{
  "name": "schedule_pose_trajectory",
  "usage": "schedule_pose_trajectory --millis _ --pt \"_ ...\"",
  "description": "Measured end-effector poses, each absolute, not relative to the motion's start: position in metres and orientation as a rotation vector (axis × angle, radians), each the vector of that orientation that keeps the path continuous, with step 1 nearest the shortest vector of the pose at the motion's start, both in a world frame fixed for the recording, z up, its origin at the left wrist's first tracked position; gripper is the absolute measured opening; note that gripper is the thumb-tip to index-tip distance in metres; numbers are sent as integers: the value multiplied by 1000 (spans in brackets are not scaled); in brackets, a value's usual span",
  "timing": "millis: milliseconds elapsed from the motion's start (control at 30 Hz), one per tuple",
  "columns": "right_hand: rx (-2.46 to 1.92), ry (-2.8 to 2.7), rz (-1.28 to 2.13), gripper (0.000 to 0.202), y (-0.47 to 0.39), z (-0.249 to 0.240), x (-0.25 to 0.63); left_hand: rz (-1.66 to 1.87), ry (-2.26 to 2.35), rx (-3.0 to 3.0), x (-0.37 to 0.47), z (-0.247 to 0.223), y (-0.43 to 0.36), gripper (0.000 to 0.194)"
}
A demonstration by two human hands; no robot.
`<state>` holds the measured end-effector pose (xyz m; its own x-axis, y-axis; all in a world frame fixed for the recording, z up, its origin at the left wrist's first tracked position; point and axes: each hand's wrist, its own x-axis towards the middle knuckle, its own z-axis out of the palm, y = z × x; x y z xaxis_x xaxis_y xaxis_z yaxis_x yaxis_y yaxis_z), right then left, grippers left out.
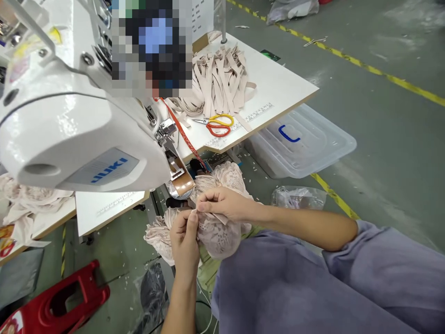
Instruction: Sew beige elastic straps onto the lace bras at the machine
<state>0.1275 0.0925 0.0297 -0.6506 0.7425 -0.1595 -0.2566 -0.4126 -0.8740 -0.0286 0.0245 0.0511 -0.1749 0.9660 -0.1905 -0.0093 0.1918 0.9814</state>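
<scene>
Left hand [186, 232]: one, fingers curled, thumb uppermost, pinching the edge of a lace piece. Right hand [222, 204]: one, reaching in from the right, thumb and forefinger pinching the same edge; the fingertips of the two hands all but meet. Lace piece [220, 239]: one, pale pinkish beige, its rounded part hanging below the right hand, over the lap. From where I stand the fingers cover the pinched edge, so I cannot tell how many layers are caught there.

Lace heap [229, 174]: one, same pale shade, behind the right hand. Lace bundle [160, 234]: one, ruffled, just left of the left hand. Green cloth [207, 273]: one, beneath the lace piece. Shirt [271, 283]: one, greyish purple, worn by the person.

Sewing machine [114, 130]: one, white, lettered JUKI in blue, its metal working end just beyond the hands. Table [285, 86]: one, white top, ruler marks near its front edge. Scissors [222, 121]: one pair, a yellow handle and a red, lying on the table, points towards the machine. Fabric strips [222, 76]: a pile, beige, behind the scissors. Red band [181, 129]: one, slanting past the table edge.

Plastic box [313, 144]: one, see-through, blue handle on its lid, on the floor beside the table. Plastic bag [297, 197]: one, clear, near the box. Floor tape [392, 79]: yellow and black.
</scene>
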Motion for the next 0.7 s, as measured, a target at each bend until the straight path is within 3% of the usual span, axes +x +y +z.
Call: schedule_pose_trajectory --millis 200,400,700 --pt "-663 -492 2324 35 80 23 109 1300 1262 721 -18 46 24 23" --pt "-651 -250 2319 32 72 14 100 1350 1278 591 -17 39 27 21" --pt "-717 -918 2155 35 75 11 117 1243 1307 624 -31 39 27 22"
